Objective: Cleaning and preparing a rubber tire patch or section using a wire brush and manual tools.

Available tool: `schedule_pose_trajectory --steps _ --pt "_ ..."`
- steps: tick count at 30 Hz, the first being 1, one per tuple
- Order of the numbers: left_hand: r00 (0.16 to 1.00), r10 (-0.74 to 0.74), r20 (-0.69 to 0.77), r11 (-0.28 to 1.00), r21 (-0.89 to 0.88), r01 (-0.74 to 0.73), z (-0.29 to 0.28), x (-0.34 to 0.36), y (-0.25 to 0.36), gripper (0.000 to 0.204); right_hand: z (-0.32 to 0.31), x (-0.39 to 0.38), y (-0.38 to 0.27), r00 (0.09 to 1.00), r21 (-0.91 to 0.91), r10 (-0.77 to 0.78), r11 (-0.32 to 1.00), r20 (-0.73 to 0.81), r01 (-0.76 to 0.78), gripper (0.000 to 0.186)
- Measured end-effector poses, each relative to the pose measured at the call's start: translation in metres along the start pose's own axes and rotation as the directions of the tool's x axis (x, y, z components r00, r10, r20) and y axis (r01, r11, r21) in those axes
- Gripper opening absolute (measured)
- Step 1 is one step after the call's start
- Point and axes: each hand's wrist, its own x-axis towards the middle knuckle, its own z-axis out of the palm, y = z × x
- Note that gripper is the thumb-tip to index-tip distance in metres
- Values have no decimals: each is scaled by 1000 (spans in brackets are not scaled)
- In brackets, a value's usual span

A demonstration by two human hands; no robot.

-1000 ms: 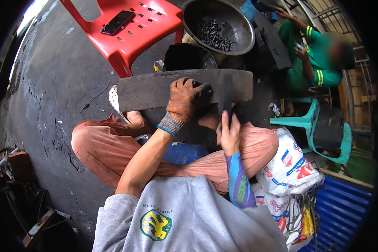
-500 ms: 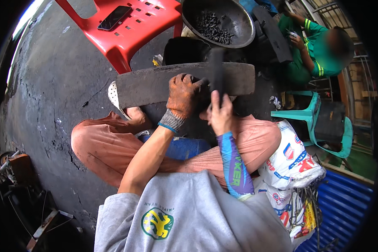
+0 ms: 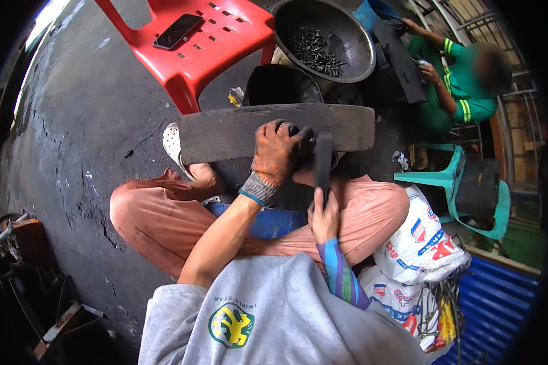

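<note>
A long dark wooden plank (image 3: 225,131) lies crosswise in front of my crossed legs. My left hand (image 3: 274,152), in an orange-stained work glove with a grey cuff, is closed at the plank's near edge. Something dark shows beside its fingers, too hidden to name. Just to the right, my bare right hand (image 3: 323,216) grips a dark, flat, blade-like tool (image 3: 323,159), which points away from me and overlaps the plank's near edge in view. A patterned sleeve covers the right forearm.
Beyond the plank stand a black container (image 3: 280,85) and a metal basin (image 3: 359,61) with small dark pieces. A red chair (image 3: 225,45) holds a phone (image 3: 178,31). At right are a co-worker in green (image 3: 472,82), a teal chair (image 3: 429,176) and white sacks (image 3: 408,243).
My right hand has drawn back toward my body, bringing the tool down from above the plank. My left hand stays closed at the plank. The whole view has shifted slightly.
</note>
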Motion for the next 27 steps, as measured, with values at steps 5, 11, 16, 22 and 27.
schedule_pose_trajectory --steps 5,11,16,22,27 --pt "1000 -16 4 998 -58 17 -14 1 3 37 6 20 -77 996 92 81 992 27 -83 45" --pt "1000 -29 -3 1000 7 29 0 0 -2 32 -1 18 -32 987 116 143 982 71 -150 44" --pt "961 -4 278 971 229 -63 -29 21 -2 22 -18 15 -51 995 57 98 994 10 -98 38" --pt "861 -118 495 988 146 52 -71 42 8 31 14 30 -55 988 167 108 978 106 -125 40" --pt "939 -43 342 999 33 34 -61 11 -8 40 18 38 -36 993 96 70 992 95 -79 38"
